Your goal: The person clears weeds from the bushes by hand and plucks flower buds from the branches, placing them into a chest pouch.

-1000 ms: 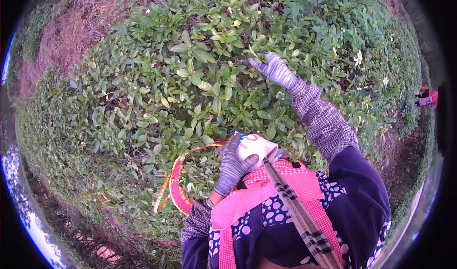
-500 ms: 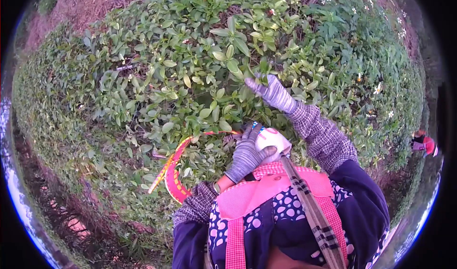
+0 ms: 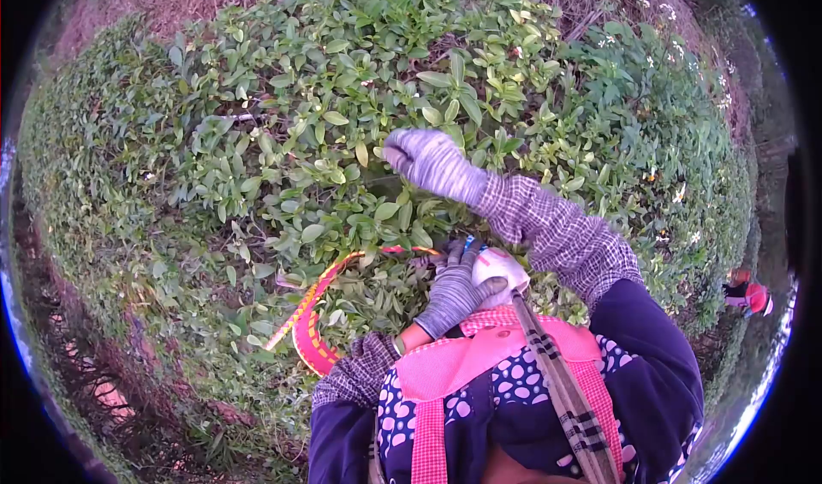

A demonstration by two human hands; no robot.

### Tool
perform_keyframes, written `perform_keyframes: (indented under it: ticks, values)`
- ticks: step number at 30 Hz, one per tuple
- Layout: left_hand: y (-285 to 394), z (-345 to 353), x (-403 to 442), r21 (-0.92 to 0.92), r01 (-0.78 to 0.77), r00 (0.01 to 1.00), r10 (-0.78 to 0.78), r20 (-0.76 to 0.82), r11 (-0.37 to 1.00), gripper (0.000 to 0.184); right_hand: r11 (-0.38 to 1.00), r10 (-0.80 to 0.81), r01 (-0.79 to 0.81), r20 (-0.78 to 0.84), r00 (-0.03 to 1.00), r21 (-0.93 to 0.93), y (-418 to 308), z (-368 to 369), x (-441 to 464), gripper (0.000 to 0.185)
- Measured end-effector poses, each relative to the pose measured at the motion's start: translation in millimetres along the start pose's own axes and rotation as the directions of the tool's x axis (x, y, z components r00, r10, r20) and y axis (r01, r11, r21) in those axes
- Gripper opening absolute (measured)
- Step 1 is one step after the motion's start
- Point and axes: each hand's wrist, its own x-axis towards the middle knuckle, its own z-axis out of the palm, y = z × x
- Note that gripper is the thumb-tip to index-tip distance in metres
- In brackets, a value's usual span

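My right hand (image 3: 432,165), in a grey-purple striped knit glove, is over the leafy shrub (image 3: 317,98) with its fingers curled in. Whatever those fingers hold, if anything, is hidden. Close to my chest, my left hand (image 3: 454,297) wears a matching glove and grips a white pouch-like thing (image 3: 499,270) with reddish marks, thumb across its side. A checked strap (image 3: 556,368) runs down from it. Beside the left fingers, a pink band with yellow edging (image 3: 312,325) curves out to the left over the leaves.
Dense green foliage surrounds both hands. White-flowered weeds (image 3: 668,43) grow at the upper right, and dry brown grass (image 3: 188,4) lies behind the shrub. Another person (image 3: 749,297) in pink and dark clothing is at the far right.
My right hand has moved left across the leaves, its fingers now curled in. The left hand keeps its grip on the white pouch. The view has shifted slightly.
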Motion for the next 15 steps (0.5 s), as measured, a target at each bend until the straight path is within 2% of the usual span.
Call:
perform_keyframes:
  ticks: [1,3,4,5,6,7,9,10,11,13,15]
  values:
    - [-0.4,-0.1,-0.1,-0.011,-0.006,1.0,0.006,-0.004,1.0,0.082,0.995,0.006,-0.013,-0.071,0.997,-0.102,10.4,-2.7,22.0,0.025]
    - [-3.2,0.1,1.1,0.02,-0.007,1.0,0.006,0.017,1.0,0.082,0.965,0.095,-0.116,-0.1,0.99,-0.234,32.5,9.0,64.7,0.024]
    - [0.9,-4.9,1.5,0.053,0.007,0.999,-0.009,0.045,0.999,0.082,0.951,0.179,-0.178,-0.018,0.984,-0.254,37.8,13.7,81.7,0.026]
    - [-2.1,-4.7,2.2,0.011,-0.008,0.999,0.008,0.042,1.0,0.083,0.931,0.262,-0.236,0.059,0.963,-0.279,36.0,14.1,96.4,0.029]
    - [-3.8,-4.8,1.9,0.002,-0.009,0.999,0.009,0.043,1.0,0.083,0.91,0.323,-0.262,0.156,0.933,-0.321,34.4,15.2,105.3,0.042]
    - [-4.8,-6.2,2.6,-0.008,-0.009,0.999,0.009,0.048,1.0,0.084,0.897,0.355,-0.267,0.216,0.909,-0.351,42.3,27.7,112.5,0.047]
    - [-5.4,-10.7,5.4,-0.033,-0.002,0.997,0.005,0.077,0.999,0.084,0.935,0.237,-0.124,0.324,0.916,-0.332,57.7,48.0,112.4,0.051]
    - [-5.6,-11.4,4.2,-0.06,0.016,0.994,-0.01,0.112,0.998,0.085,0.949,0.192,-0.091,0.322,0.927,-0.303,52.7,45.4,102.5,0.047]
    - [-6.8,-11.2,4.3,-0.064,0.014,0.993,-0.007,0.12,0.998,0.085,0.955,0.094,0.007,0.324,0.941,-0.298,54.8,47.9,94.4,0.035]
    - [-8.8,-11.3,6.2,-0.085,0.014,0.994,-0.005,0.109,0.996,0.085,0.963,0.105,-0.033,0.258,0.96,-0.269,55.8,48.7,80.7,0.026]
    - [-8.7,-15.7,7.2,-0.08,-0.001,0.994,0.009,0.105,0.997,0.085,0.967,0.174,-0.129,0.201,0.964,-0.217,46.0,35.7,63.8,0.025]
